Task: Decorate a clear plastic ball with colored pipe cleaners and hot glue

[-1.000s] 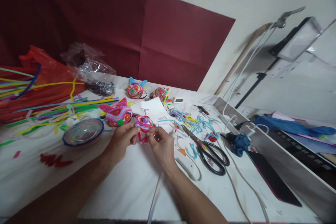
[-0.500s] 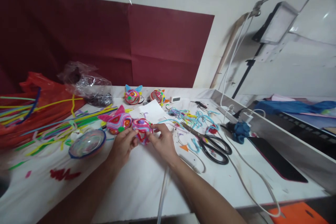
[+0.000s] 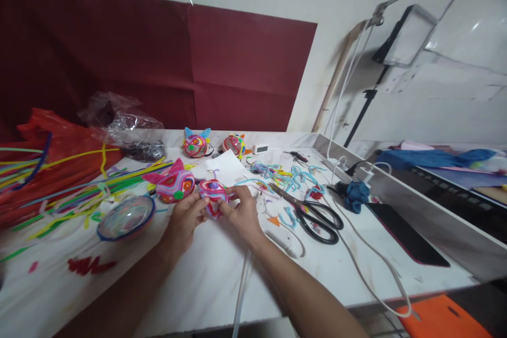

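Note:
Between my two hands, above the white tabletop, is a small rounded craft piece (image 3: 214, 196) covered in pink, red and lilac pipe cleaner, with a purple pompom on its upper part. The fingers of my left hand (image 3: 187, 219) pinch its left edge. My right hand (image 3: 242, 211) grips its right side, thumb across the front. Just left of it lies a similar cat-like pipe-cleaner face (image 3: 175, 184) with pink ears, orange-red eyes and a green pompom nose. A clear plastic bowl-shaped shell (image 3: 127, 215) with a blue rim rests farther left.
Black-handled scissors (image 3: 312, 215) lie at right beside a tangle of pipe-cleaner scraps (image 3: 291, 175). Two finished-looking faces (image 3: 196, 143) stand at the back near white paper (image 3: 226, 166). Loose pipe cleaners (image 3: 99, 182) and a red bag (image 3: 63, 140) fill the left. A cable (image 3: 366, 253) loops at right.
The whole view has shifted slightly, so the scene sits a little more to the left. Both hands keep their hold on the craft piece, with hardly any movement.

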Available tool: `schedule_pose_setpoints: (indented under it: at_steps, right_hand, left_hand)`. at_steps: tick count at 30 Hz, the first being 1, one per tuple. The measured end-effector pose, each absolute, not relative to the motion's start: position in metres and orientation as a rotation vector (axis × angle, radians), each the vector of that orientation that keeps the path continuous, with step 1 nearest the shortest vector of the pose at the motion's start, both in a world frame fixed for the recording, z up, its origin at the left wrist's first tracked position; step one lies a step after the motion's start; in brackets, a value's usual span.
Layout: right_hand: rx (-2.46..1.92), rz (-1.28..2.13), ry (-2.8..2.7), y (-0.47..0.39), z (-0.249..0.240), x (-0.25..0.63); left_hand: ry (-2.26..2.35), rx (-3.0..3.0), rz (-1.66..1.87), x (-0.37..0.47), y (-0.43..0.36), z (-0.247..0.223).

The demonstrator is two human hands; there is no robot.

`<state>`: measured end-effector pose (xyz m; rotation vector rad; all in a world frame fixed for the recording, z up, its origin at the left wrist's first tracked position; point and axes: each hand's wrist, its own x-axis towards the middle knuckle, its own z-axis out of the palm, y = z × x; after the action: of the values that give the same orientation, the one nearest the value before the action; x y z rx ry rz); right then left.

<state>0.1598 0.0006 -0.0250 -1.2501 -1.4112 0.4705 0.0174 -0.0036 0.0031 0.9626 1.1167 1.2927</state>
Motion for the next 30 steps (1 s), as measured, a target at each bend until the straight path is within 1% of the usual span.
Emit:
schedule_pose_setpoints:
  at_steps: [4,9,19,30]
  right_hand:
    - [-1.286,0.497,-1.393,0.0006,-0.0245,0.1601]
    - [-1.275,0.658,-1.388,-0.0012,-0.0215,0.1608]
    - [-1.278,0.616,-1.403,-0.0015,-0.0220,0.1607]
    - [-1.367,0.552,-1.458,-0.0074,-0.0173,0.1592]
  left_hand:
    - [1.115,0.967,1.280,0.0184,-0.0049,0.0051]
    - [1.044,0.939,1.273,0.0186,-0.0044,0.0034]
    - [1.068,0.994,1.306,0.0196,-0.0048,0.0044]
    - [1.056,0.927,1.349,0.0260,-0.0047,0.0026]
